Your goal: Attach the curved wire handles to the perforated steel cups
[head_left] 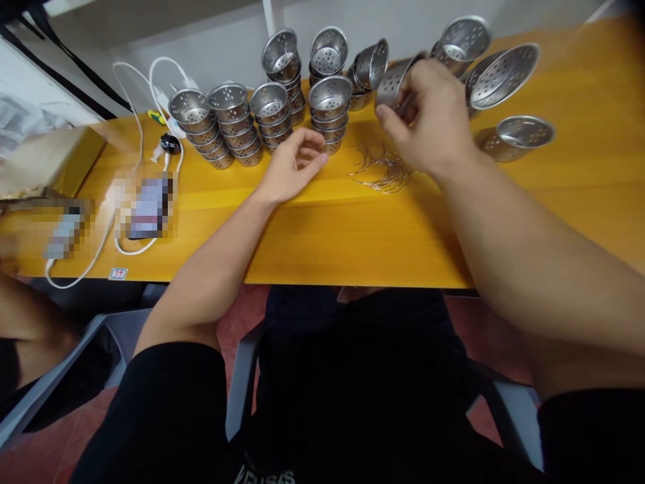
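Observation:
My right hand is closed around a small perforated steel cup, held tilted above the yellow table. Just below and left of it lies a loose pile of thin wire handles. My left hand rests on the table with its fingers curled loosely and nothing visible in them. It sits in front of a stack of steel cups, fingertips close to the bottom cup.
Several stacks of perforated cups stand along the table's back edge. Loose larger cups lie at the right. White cables and a black plug lie at the left. Another person's arm shows at the far left.

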{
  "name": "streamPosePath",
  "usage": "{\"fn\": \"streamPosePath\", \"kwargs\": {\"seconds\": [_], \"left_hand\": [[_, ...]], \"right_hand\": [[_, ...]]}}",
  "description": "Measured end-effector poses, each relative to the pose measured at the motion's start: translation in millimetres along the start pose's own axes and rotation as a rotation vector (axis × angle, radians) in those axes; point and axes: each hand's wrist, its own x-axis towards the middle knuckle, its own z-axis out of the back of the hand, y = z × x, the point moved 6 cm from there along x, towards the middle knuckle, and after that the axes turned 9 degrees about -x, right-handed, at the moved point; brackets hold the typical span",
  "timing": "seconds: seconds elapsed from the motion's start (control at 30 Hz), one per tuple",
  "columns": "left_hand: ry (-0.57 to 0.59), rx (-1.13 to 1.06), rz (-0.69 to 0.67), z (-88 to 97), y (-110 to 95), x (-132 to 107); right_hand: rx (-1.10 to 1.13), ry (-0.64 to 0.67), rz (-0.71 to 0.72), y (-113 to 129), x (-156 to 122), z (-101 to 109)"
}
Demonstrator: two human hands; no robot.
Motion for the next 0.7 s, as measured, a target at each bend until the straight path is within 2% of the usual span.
{"fn": "streamPosePath", "kwargs": {"seconds": [0.07,0.17,0.27,0.47,0.7], "left_hand": [[0.030,-0.046,0.004,-4.0,-6,-2],[0.073,-0.110,0.036,-9.1,-14,-3],[0.108,-0.131,0.050,-8.6,-16,-4],[0.106,-0.212,0.069,0.7,-5,-7],[0.181,-0.252,-0.034,1.5,4,3]], "right_hand": [[0.074,0.050,0.098,18,-7,0],[0.206,0.174,0.261,46,-19,-12],[0.316,0.225,0.369,59,-26,-23],[0.438,0.143,0.438,42,-20,-27],[0.530,0.278,0.392,33,-14,-44]]}}
